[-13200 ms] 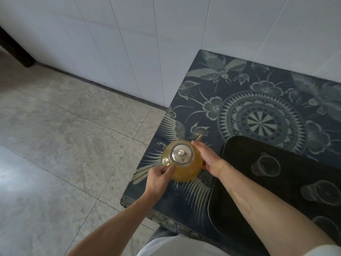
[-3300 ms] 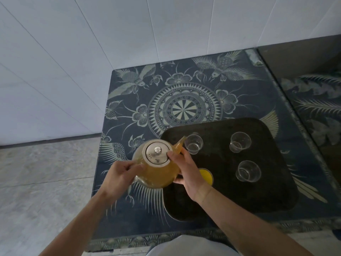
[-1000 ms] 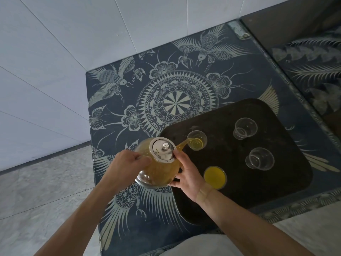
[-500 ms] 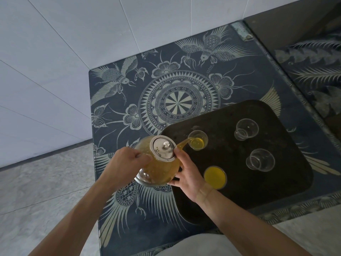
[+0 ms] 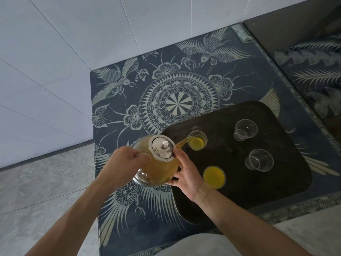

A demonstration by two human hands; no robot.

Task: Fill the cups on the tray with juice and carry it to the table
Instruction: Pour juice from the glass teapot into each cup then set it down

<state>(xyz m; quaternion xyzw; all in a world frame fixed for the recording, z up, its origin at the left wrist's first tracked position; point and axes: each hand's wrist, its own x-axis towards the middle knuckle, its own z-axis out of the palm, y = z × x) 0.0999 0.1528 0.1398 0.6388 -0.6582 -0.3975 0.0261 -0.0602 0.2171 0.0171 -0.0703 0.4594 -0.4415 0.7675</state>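
Cups, four, clear — all standing upright on a dark tray (image 5: 287, 183) that lies at the near right corner of the bench (image 5: 239, 85). Near-left cup (image 5: 214, 176): filled close to the rim with yellow juice. Far-left cup (image 5: 197, 140): partly filled, a stream of juice entering it from the spout. Far-right cup (image 5: 245, 129) and near-right cup (image 5: 259, 160): no juice in them.

Teapot (image 5: 158, 163), glass, round-bodied, steel lid (image 5: 163, 148) with knob; holds amber-yellow juice; tilted toward the tray, held above the bench at the tray's left edge, spout over the far-left cup.

Left hand (image 5: 124, 161): fingers curled round the teapot's handle on its left side. Right hand (image 5: 186, 172): cupped against the teapot's right side and underside, forefinger tip pressed on the lid's edge.

Bench: dark blue top printed with a pale central medallion, birds, flowers, feathers — set against a white tiled wall (image 5: 92, 34). Grey stone floor (image 5: 36, 182) to the left.
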